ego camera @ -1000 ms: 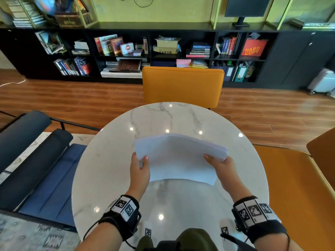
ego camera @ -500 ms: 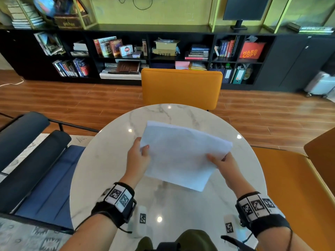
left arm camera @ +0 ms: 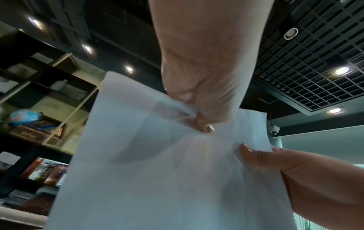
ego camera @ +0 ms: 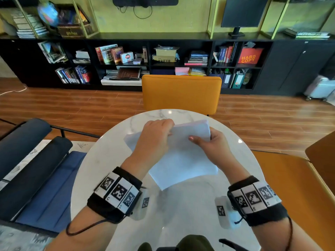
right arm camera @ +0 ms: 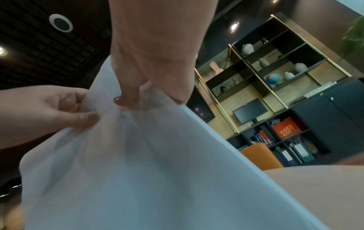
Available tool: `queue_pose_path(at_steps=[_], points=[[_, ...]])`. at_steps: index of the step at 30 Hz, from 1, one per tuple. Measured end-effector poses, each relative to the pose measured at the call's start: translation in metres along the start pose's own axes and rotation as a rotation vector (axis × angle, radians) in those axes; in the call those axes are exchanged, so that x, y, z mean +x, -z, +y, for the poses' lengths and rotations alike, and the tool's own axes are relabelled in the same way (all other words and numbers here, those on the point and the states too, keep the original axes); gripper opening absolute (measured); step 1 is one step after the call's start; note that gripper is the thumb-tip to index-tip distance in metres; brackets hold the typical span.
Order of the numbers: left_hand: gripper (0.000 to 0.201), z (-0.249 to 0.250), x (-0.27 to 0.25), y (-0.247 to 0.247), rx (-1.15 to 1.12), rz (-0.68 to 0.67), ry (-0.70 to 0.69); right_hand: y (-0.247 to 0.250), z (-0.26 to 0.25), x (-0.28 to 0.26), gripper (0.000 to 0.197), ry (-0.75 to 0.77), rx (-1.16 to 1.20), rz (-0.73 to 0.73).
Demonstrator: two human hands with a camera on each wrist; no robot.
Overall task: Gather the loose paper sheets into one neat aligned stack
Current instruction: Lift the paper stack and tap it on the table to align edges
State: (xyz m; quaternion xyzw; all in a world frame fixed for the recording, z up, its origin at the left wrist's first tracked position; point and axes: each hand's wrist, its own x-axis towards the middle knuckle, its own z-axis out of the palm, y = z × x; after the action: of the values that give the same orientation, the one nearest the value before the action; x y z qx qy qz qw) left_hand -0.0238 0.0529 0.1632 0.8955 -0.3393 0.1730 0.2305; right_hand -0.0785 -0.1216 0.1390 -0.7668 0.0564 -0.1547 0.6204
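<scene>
Paper stack (ego camera: 183,156) is held up over the round marble table (ego camera: 101,165), tilted, far edge raised. Left hand (ego camera: 154,138) pinches the far edge, thumb under; right hand (ego camera: 212,145) grips the far right corner, thumb on top. Left hand hides part of the sheets. Orange chair (ego camera: 181,93) just beyond the table, bookshelf (ego camera: 126,60) behind.

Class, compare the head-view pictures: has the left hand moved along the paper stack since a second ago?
Yes. The left hand has moved from the paper stack's near-left edge up to its far end, toward the orange chair.
</scene>
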Motion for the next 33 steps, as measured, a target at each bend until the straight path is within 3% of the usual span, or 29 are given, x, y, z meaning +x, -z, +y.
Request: queue_pose_path(at_steps=[2, 5, 7, 9, 10, 11, 13, 15, 21, 24, 27, 33], points=[[0.006, -0.002, -0.003, -0.002, -0.036, 0.056, 0.015, 0.0, 0.004, 0.001, 0.015, -0.057, 0.112, 0.014], [0.033, -0.018, -0.01, -0.007, -0.098, 0.199, 0.122, 0.002, 0.014, -0.001, 0.013, -0.127, 0.224, 0.048], [0.063, -0.032, -0.015, -0.009, -0.175, 0.281, 0.282, 0.006, 0.019, -0.003, 0.014, -0.162, 0.283, 0.063], [0.097, -0.042, -0.021, -0.009, -0.423, 0.298, 0.464, 0.009, 0.023, -0.004, 0.014, -0.177, 0.312, 0.063], [0.102, -0.042, -0.024, -0.008, -0.593, 0.256, 0.547, 0.009, 0.025, -0.005, 0.014, -0.181, 0.319, 0.062], [0.095, -0.042, -0.026, -0.009, -0.76, 0.193, 0.605, 0.009, 0.026, -0.004, 0.014, -0.186, 0.325, 0.061], [0.058, -0.043, -0.03, -0.014, -0.942, 0.088, 0.659, 0.009, 0.027, -0.004, 0.014, -0.194, 0.323, 0.067], [0.029, -0.04, -0.032, -0.017, -0.906, 0.149, 0.669, 0.008, 0.026, -0.004, 0.013, -0.187, 0.322, 0.075], [0.048, -0.018, -0.038, -0.027, -0.847, 0.398, 0.678, 0.005, 0.03, -0.008, 0.01, -0.177, 0.332, 0.094], [0.057, -0.011, -0.05, -0.041, -0.852, 0.311, 0.737, 0.001, 0.049, -0.015, 0.008, -0.242, 0.295, 0.134], [0.048, -0.012, -0.061, -0.057, -0.863, 0.253, 0.746, -0.004, 0.069, -0.023, 0.004, -0.278, 0.186, 0.158], [0.034, -0.021, -0.065, -0.066, -0.797, 0.318, 0.726, 0.001, 0.069, -0.021, 0.015, -0.222, 0.158, 0.153]])
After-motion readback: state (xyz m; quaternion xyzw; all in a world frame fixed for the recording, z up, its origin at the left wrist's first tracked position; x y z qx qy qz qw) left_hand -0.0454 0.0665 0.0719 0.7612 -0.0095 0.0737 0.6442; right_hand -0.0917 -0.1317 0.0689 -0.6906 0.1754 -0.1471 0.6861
